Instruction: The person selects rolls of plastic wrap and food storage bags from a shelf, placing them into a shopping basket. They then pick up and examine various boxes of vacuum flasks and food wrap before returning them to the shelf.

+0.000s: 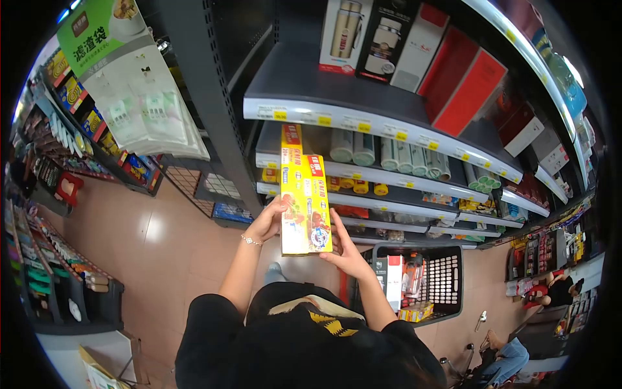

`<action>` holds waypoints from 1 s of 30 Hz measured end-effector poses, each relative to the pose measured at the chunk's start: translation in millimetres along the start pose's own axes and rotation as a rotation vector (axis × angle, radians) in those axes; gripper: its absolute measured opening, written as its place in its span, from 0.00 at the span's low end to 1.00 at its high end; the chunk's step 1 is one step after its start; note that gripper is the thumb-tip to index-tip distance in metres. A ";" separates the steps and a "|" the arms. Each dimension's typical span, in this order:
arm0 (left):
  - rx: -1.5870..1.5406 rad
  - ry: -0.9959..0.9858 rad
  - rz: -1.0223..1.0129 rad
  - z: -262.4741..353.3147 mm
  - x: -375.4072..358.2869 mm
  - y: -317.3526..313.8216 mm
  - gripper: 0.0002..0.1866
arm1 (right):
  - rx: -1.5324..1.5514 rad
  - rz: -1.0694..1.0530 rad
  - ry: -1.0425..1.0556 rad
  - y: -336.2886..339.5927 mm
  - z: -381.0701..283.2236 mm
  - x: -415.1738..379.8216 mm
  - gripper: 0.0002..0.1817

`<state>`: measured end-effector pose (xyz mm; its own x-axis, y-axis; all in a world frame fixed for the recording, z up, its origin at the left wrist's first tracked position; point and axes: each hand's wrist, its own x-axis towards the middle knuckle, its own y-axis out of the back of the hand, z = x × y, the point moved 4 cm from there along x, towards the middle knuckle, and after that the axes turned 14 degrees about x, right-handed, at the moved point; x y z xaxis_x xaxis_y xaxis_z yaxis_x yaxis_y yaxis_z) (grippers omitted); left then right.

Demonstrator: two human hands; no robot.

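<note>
Two long yellow-and-red cling film boxes are held upright side by side in front of me. The left cling film box point(291, 152) reaches higher than the right cling film box point(316, 194). My left hand point(267, 222), with a bracelet at its wrist, is closed on the left side of the pair. On the opposite side, my right hand point(346, 249) grips the lower right edge, thumb near the bottom corner. The palm sides of both hands are partly hidden by the boxes. Behind the boxes' upper ends is a shelf point(402, 176) with rolled goods.
A black basket point(453, 285) holding boxes and a bottle-like item stands at my right. Boxed flasks point(346, 32) fill the top shelf. Filter bags point(146, 97) hang at upper left beside a dark upright post point(223, 84). Other people point(508, 360) are at the right.
</note>
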<state>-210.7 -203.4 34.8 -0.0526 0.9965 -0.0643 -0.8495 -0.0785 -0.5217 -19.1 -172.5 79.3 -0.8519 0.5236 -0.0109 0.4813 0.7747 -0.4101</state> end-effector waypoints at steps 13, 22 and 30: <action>-0.007 0.025 0.009 47.9 19.4 66.6 0.32 | -0.577 0.251 0.274 -31.8 21.1 98.3 0.41; 0.367 0.005 0.022 60.9 8.4 89.7 0.41 | -0.626 0.303 0.326 -29.2 17.2 148.0 0.39; 0.868 -0.253 0.309 73.4 43.4 106.7 0.31 | -0.631 0.308 0.396 2.3 16.9 198.5 0.37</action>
<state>-342.2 -166.5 38.8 -0.3658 0.9193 0.1454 -0.8667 -0.3934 0.3068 -190.6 -72.8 60.8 -0.5826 0.7415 0.3328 0.8093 0.5673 0.1527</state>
